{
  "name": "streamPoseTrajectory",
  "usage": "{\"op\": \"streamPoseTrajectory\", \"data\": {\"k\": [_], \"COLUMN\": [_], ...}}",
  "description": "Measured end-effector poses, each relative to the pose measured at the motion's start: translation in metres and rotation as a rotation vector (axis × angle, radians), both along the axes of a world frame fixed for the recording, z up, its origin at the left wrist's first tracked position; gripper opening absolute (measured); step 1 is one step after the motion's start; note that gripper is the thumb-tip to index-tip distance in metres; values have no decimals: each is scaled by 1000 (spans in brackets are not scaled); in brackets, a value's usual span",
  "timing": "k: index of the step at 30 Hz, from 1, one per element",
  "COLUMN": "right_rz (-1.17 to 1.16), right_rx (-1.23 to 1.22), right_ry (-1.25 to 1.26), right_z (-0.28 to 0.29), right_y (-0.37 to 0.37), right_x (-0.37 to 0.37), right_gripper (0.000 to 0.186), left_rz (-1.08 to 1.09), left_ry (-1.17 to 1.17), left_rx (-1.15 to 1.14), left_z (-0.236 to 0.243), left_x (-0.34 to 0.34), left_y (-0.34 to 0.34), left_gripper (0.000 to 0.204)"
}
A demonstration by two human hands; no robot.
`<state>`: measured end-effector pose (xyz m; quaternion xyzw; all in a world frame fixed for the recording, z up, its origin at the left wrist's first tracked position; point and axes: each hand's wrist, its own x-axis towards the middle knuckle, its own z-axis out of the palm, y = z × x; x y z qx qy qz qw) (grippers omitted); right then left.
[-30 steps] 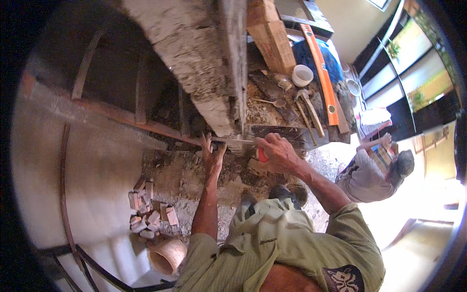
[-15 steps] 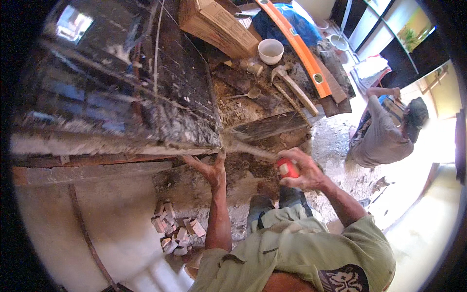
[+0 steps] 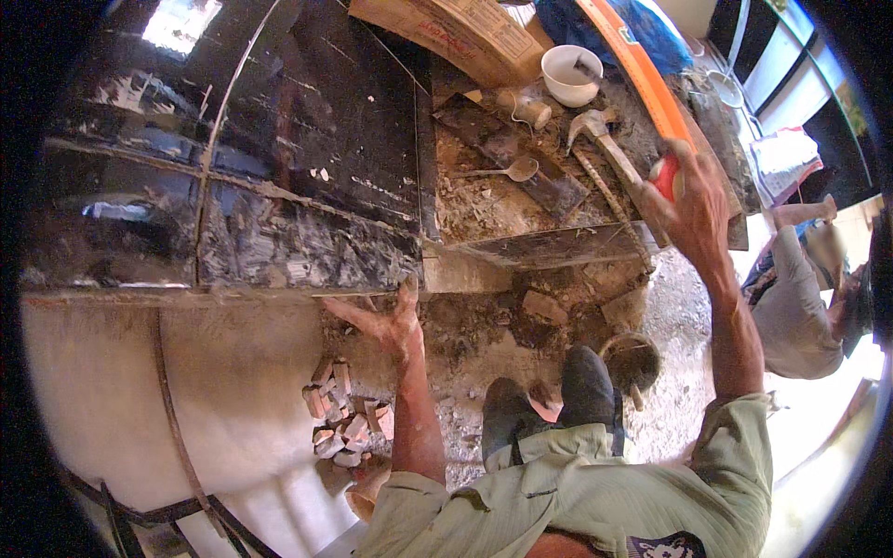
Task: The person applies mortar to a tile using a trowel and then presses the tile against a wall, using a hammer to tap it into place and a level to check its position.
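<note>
My left hand (image 3: 394, 324) is at the front corner of a black, glossy stone slab (image 3: 326, 200). Its thumb touches the edge while the other fingers stretch apart along the underside. Up and to the right, my right hand (image 3: 698, 209) is closed round a red tape measure (image 3: 666, 177), mostly covered by the fingers. It is over the near end of an orange spirit level (image 3: 642, 74), beside the handle of a claw hammer (image 3: 605, 141). I cannot tell whether the hand touches the level.
Beyond the slab's corner is a debris-strewn surface with a spoon (image 3: 523, 169), a white bowl (image 3: 571, 76) and a cup (image 3: 526, 109). A cardboard box (image 3: 465, 35) lies behind. Broken bricks (image 3: 346, 418) and a dark round pan (image 3: 633, 361) are below. Another person (image 3: 795, 312) crouches at right.
My right hand has moved up and right with the tape measure, from near the slab's corner to the level. The pale blurred strip between it and the corner is gone. My left hand stays at the edge.
</note>
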<state>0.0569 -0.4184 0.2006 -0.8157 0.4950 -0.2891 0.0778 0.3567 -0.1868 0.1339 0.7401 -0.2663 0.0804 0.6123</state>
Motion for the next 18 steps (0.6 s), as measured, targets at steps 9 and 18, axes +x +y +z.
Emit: {"op": "streamPoseTrajectory", "data": {"k": [9, 18], "right_rz": [-158, -204], "right_rx": [-343, -603], "right_ry": [125, 335], "right_z": [-3, -67], "right_y": [-49, -65], "right_x": [12, 26], "right_gripper": [50, 57], "left_rz": [-137, -239], "left_ry": [-191, -410], "left_rx": [-17, -127], "left_z": [-22, -14], "left_x": [25, 26], "left_y": [14, 5], "left_gripper": [124, 115]}}
